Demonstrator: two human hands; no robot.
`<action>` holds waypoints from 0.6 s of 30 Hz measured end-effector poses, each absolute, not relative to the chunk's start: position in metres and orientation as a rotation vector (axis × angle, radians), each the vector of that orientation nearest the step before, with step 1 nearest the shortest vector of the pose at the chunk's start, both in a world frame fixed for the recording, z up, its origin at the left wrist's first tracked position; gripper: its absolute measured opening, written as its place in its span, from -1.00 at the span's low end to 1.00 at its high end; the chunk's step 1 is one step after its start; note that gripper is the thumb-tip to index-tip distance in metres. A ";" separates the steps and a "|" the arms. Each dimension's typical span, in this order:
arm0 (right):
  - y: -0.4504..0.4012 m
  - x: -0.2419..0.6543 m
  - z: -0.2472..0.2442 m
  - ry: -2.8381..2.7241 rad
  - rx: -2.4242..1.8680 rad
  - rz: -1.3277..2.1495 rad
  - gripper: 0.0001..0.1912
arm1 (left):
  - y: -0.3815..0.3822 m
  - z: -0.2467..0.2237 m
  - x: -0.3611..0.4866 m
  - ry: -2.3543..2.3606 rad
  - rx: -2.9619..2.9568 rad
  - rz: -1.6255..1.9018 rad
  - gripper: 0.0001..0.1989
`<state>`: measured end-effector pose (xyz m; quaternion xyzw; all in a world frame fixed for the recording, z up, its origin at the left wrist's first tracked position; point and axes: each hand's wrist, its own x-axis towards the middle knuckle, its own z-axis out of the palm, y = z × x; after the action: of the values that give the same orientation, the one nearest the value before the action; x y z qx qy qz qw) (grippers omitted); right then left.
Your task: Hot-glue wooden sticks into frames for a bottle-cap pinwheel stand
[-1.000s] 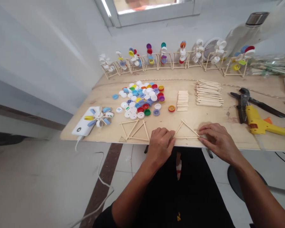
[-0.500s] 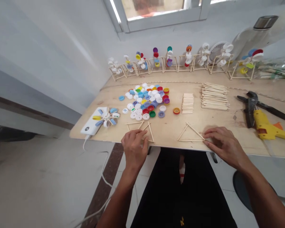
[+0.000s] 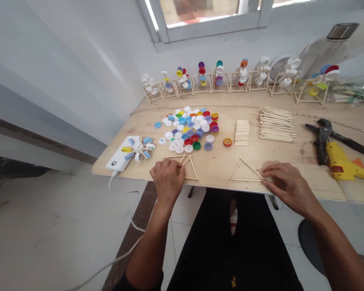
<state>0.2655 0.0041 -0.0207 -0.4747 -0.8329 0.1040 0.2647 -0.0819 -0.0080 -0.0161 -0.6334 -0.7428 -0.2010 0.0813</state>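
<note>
At the front edge of the table lie flat triangles made of thin wooden sticks. My right hand (image 3: 283, 181) pinches the right corner of one stick triangle (image 3: 251, 167) between thumb and fingertips. Over the left side of another stick triangle (image 3: 193, 167) is my left hand (image 3: 167, 178), its fingers curled and closed; what they grip is hidden beneath them. A further stick frame (image 3: 173, 156) overlaps there and is partly covered by that hand. Behind my left hand spreads a pile of coloured bottle caps (image 3: 188, 130).
A bottle-cap wheel (image 3: 138, 149) leans on a white power bank (image 3: 117, 161) with a cable. Short sticks (image 3: 242, 133) and longer sticks (image 3: 276, 124) lie behind. At right are a yellow glue gun (image 3: 339, 161) and black-handled pliers (image 3: 323, 135). Several finished cap wheels (image 3: 219, 76) line the wall.
My left hand has shifted slightly left and its fingers have curled in, uncovering more of the triangle beside it. My right hand stays at its triangle's corner. The view has shifted slightly.
</note>
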 end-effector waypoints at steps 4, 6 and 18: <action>0.004 0.266 -0.021 -2.256 -1.277 0.281 -0.83 | -0.008 -0.015 -0.088 -2.264 -1.852 -0.532 -0.88; 0.005 0.267 -0.022 -2.258 -1.274 0.275 -0.84 | -0.007 -0.015 -0.091 -2.292 -1.827 -0.506 -0.87; 0.004 0.267 -0.023 -2.247 -1.281 0.275 -0.84 | -0.005 -0.017 -0.115 -2.322 -1.801 -0.461 -0.84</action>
<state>0.2666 0.0039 -0.0235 -0.4746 -0.8326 0.1019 0.2668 -0.1148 -0.0050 -0.0165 -0.6033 -0.7779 -0.1546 0.0837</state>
